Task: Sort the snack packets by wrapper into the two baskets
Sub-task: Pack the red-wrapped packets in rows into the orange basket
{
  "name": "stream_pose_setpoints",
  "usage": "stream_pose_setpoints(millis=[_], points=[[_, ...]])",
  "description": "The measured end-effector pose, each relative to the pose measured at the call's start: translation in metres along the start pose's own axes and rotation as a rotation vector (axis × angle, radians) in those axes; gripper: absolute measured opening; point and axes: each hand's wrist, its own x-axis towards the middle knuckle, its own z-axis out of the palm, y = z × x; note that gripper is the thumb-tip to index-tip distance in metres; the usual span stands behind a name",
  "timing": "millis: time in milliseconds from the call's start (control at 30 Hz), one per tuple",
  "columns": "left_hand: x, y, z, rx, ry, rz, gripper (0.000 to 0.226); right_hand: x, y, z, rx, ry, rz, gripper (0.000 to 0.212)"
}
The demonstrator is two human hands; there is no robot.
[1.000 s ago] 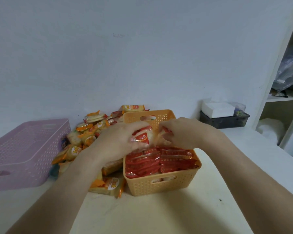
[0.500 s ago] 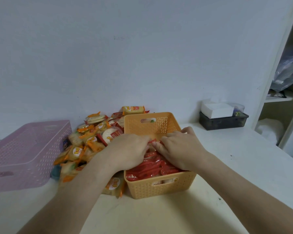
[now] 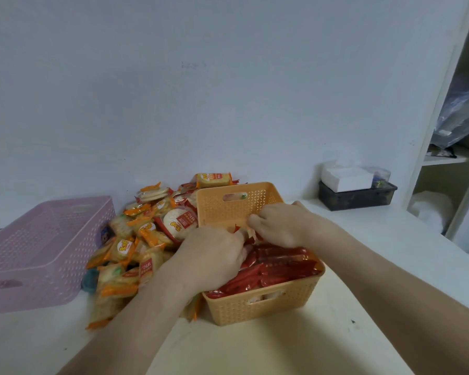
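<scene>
Fingers (image 3: 255,221) of the right hand (image 3: 284,226) curl down onto a red-wrapped packet (image 3: 245,235) at the back of the orange basket (image 3: 266,307), and the left hand (image 3: 214,258) closes over the same packet from the near side, so both hands grip it between them; only its crimped red edges show past the knuckles. Under the hands, red packets (image 3: 279,266) lie in tidy rows that fill the front half of the basket, level with its rim. The basket stands on the pale table (image 3: 255,347), its far wall with the handle slot bare. Just left of it, touching its side, sprawls a loose heap of mixed packets (image 3: 136,247), mostly orange-edged wrappers with a few red-and-white ones on top, one of them (image 3: 180,221) lying beside the basket's back corner. Further left, next to the heap, sits the pink basket (image 3: 38,253); whether it holds anything cannot be told. Well apart to the right, against the wall, a dark tray (image 3: 358,197) carries a white tissue box (image 3: 345,178).
</scene>
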Motion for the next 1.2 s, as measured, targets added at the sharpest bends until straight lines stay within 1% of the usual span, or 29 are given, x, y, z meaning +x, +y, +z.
stream_pose_setpoints(millis=[33,100,167,267,300,367,467,534,567,601,667,734,801,834,934,1001,1035,1101,1168,1201], points=[[0.0,0.0,0.0,-0.003,-0.003,-0.007,0.038,0.006,-0.003,-0.009,0.06,-0.04,0.004,0.037],[-0.001,0.0,-0.001,-0.01,-0.004,-0.009,0.04,0.02,-0.005,-0.018,0.134,-0.052,0.003,0.032],[-0.001,0.0,-0.002,0.021,0.013,-0.004,0.04,0.034,-0.004,-0.016,0.074,-0.113,-0.002,0.04],[-0.004,0.002,-0.003,0.061,0.033,-0.012,0.04,0.052,0.0,0.001,-0.069,-0.306,0.027,0.057],[-0.004,0.003,-0.003,0.061,0.042,-0.024,0.04,0.057,0.001,0.005,-0.098,-0.333,0.021,0.061],[-0.004,0.003,-0.002,0.05,0.059,-0.048,0.041,0.06,0.001,0.008,-0.108,-0.307,-0.019,0.061],[-0.006,0.004,-0.002,0.011,0.055,-0.078,0.042,0.061,-0.001,0.007,-0.099,-0.255,-0.074,0.047],[-0.008,0.004,-0.001,0.003,0.091,-0.11,0.045,0.058,0.001,0.005,-0.105,-0.146,-0.074,0.038],[-0.008,0.004,-0.002,0.003,0.111,-0.135,0.047,0.056,0.004,0.002,-0.075,-0.05,-0.075,0.035],[-0.01,0.004,-0.003,-0.023,0.131,-0.161,0.047,0.053,0.007,0.0,0.008,0.069,-0.061,0.031],[-0.012,0.005,-0.002,-0.145,0.193,-0.225,0.043,0.044,0.013,-0.005,0.282,0.292,-0.015,0.023],[-0.014,0.004,0.001,-0.268,0.349,-0.271,0.028,0.033,0.014,-0.005,0.503,0.391,-0.013,0.02],[-0.017,0.002,0.004,-0.32,0.495,-0.335,0.015,0.024,0.011,0.002,0.547,0.409,-0.052,0.02],[-0.018,0.002,0.005,-0.337,0.515,-0.37,0.019,0.02,0.007,0.005,0.533,0.405,-0.078,0.021],[-0.019,0.001,0.007,-0.377,0.485,-0.405,0.041,0.012,0.001,0.014,0.43,0.356,-0.133,0.032],[-0.02,0.002,0.004,-0.394,0.479,-0.389,0.047,0.008,-0.001,0.015,0.381,0.296,-0.188,0.03],[-0.019,0.002,0.002,-0.375,0.451,-0.372,0.046,0.006,-0.003,0.014,0.374,0.252,-0.213,0.029],[-0.018,0.005,-0.001,-0.311,0.369,-0.349,0.039,0.0,-0.005,0.015,0.311,0.153,-0.241,0.036],[-0.017,0.002,-0.003,-0.234,0.322,-0.348,0.034,-0.003,-0.007,0.016,0.207,0.085,-0.174,0.046],[-0.015,0.005,-0.004,-0.188,0.301,-0.347,0.032,-0.009,-0.002,0.017,0.181,0.091,-0.1,0.049]])
